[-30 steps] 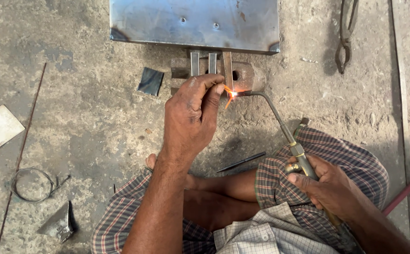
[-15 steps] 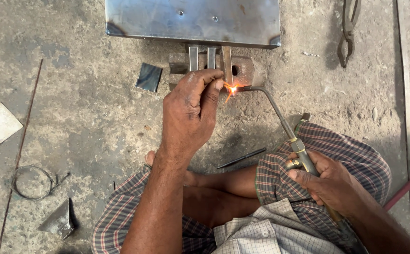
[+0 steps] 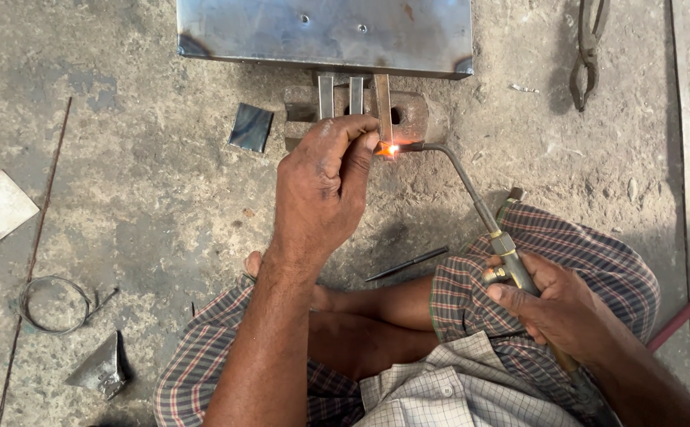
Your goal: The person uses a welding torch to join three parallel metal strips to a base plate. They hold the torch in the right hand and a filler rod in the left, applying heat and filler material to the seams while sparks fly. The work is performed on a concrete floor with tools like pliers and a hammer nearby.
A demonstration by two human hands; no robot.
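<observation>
Head view: person seated cross-legged on a concrete floor [image 3: 123,198], looking down at both hands.
Right hand: right hand [image 3: 555,304] wrapped fully closed around the handle of a gas torch [image 3: 472,190]; its thin bent neck runs up and left to the tip.
Flame: small orange glow [image 3: 391,149] at the torch tip, right at the lower end of the rightmost metal strip [image 3: 382,107].
Left hand: left hand [image 3: 325,186] curled, fingertips pinched together just left of the glow; whatever they pinch is hidden, cannot tell if it is a filler rod.
Workpiece: three upright strips lie across a rusty iron block [image 3: 416,115], their tops under the edge of a steel sheet [image 3: 321,28].
Nearby: small dark plate [image 3: 250,126], wire coil [image 3: 54,304], tongs [image 3: 585,55], thin rod [image 3: 406,263] by the knee.
Risk, burn: bare fingertips sit very close to the flame; a slight drift of the torch could scorch them.
Risk, joint: strips look loose; a nudge might shift them.
Risk, cloth: checked lungi [image 3: 590,261] lies under the torch neck; a dropped hot bit could singe it.
</observation>
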